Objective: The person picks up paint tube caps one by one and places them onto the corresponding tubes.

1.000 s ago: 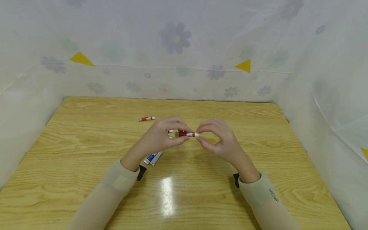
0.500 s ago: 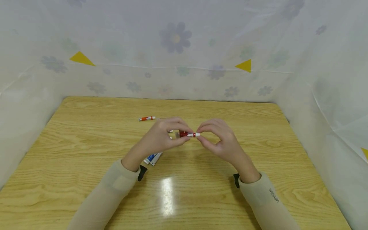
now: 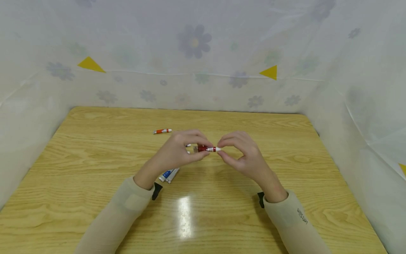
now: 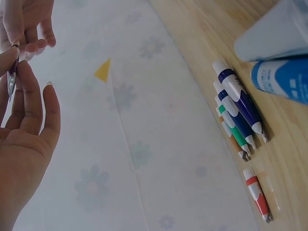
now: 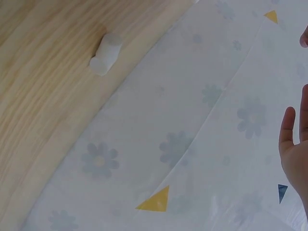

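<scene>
Over the middle of the table, my left hand [image 3: 172,150] grips a small dark-red paint tube [image 3: 206,149] between thumb and fingers, its flat crimped end toward the palm. My right hand [image 3: 242,150] pinches the white cap [image 3: 218,149] at the tube's other end with thumb and fingertips. The left wrist view shows the left hand [image 4: 29,120] holding the tube edge-on, with the other hand's fingertips meeting it at the top. Only part of the right hand [image 5: 298,159] appears in the right wrist view; its grip lies outside that frame.
An orange-red paint tube [image 3: 162,131] lies beyond my left hand. Several tubes, among them a green one [image 4: 232,127], lie in a row, partly hidden in the head view. Blue and white tubes [image 3: 169,175] lie near my left wrist. A small white cylinder [image 5: 106,54] is on the table.
</scene>
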Tool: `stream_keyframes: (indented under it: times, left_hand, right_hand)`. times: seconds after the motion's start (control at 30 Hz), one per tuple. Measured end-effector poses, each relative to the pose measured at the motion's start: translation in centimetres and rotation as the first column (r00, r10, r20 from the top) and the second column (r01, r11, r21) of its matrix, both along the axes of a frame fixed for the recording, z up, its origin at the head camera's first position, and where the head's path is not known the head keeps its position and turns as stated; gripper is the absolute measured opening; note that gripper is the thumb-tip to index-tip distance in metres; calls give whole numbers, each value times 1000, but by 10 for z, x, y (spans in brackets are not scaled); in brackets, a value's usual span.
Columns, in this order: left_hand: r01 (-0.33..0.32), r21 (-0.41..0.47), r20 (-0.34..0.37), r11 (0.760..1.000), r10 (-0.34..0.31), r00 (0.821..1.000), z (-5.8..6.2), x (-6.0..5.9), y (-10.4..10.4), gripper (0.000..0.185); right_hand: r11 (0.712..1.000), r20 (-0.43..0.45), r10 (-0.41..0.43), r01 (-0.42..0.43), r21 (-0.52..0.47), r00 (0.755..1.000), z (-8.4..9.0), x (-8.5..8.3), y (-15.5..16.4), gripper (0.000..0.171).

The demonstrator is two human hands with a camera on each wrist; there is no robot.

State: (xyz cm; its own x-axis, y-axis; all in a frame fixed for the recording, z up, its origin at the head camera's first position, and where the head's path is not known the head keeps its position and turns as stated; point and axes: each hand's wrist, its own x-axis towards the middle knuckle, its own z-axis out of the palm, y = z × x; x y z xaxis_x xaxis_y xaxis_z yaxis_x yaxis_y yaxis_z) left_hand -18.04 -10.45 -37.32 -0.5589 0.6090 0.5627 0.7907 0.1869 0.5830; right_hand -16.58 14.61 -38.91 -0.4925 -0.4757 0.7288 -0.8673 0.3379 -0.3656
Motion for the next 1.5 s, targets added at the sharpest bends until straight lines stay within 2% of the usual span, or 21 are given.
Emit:
stream_keyframes:
  times: [0.5,1.0,1.37,1.5]
  left_hand:
    - [0,-1,-9,1000,0,1000,2,2,1,14]
    - [-8,-9,16,1000,8,1000,3,2,1,14]
    - [-38,-25,-70,999,36,997,2,4,3,14]
    - [-47,-16,-139,999,44,989,2,5,5,14]
  right_hand:
    - [1000,-3,-4,3,-8,1000,-1,0,0,29]
    - [1000,-13,10,-10,-17,1000,1,0,-1,26]
    - [1000,-53,-1,0,-21,999,2,0,-2,30]
    - [1000,-62,-20,19,-12,998,3,0,-2,31]
